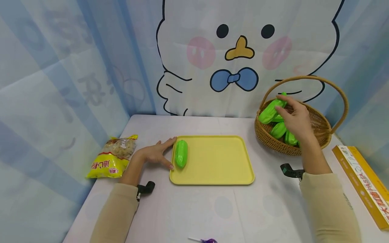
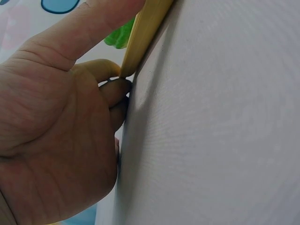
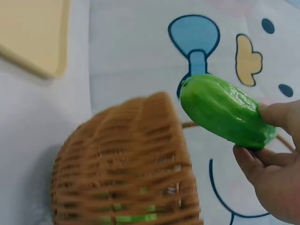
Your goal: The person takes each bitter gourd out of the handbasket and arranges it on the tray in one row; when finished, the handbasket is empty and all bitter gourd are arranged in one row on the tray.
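At far left, a yellow snack bag (image 1: 112,157) is seen lying on the table (image 1: 209,209), beside the left forearm. The left hand (image 1: 156,156) is placed at the left edge of the yellow tray (image 1: 215,162); forefinger and thumb are spread well apart, with the tray's edge touched near its far and near left corners. Nothing is gripped by the left fingers. One green vegetable (image 1: 181,154) is found on the tray, lying lengthwise along its left side, just inside the left hand's thumb and forefinger and apart from both.

Near the front edge of the view, a lollipop (image 1: 209,241) is partly cut off. To the right, a second green vegetable, the held piece (image 1: 271,110), is pinched by the right hand (image 1: 296,116) above the left part of the wicker basket (image 1: 273,143). In the right wrist view, one end is clamped between thumb and fingers; the other end projects free beyond the fingertips. Further green vegetables (image 1: 278,130) are contained in the basket, below the right hand. At far right, a pasta box (image 1: 364,185) is noted.
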A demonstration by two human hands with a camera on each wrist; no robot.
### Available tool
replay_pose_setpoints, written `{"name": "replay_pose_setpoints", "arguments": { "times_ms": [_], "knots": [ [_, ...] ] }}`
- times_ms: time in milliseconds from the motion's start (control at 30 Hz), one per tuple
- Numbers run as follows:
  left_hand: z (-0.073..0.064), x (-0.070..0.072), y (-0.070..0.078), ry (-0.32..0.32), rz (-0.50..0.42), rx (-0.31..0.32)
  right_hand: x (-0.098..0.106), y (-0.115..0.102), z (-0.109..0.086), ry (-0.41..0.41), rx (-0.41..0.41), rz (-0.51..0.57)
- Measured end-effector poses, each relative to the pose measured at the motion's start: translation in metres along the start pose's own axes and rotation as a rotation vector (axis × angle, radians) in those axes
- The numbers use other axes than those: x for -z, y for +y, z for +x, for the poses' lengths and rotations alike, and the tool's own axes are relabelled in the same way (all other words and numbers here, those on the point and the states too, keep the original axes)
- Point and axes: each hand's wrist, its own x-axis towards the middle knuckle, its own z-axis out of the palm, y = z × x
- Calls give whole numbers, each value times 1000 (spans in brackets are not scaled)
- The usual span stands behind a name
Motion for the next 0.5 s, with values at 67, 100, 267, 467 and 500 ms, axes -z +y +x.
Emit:
{"name": "replay_pose_setpoints", "arguments": {
  "times_ms": [67, 100, 267, 467, 500],
  "knots": [
    [1, 0, 0, -1, -1, 0, -6, -8, -4, 17, 17, 37],
    [1, 0, 0, -2, -1, 1, -9, -12, -6, 23, 32, 57],
    [1, 0, 2, -3, 5, 7, -31, -35, -13, 23, 132, 168],
    [1, 0, 2, 0, 11, 8, -61, -54, -17, -38, 228, 203],
    [1, 0, 2, 1, 11, 7, -66, -56, -17, -53, 233, 205]
  ]
}}
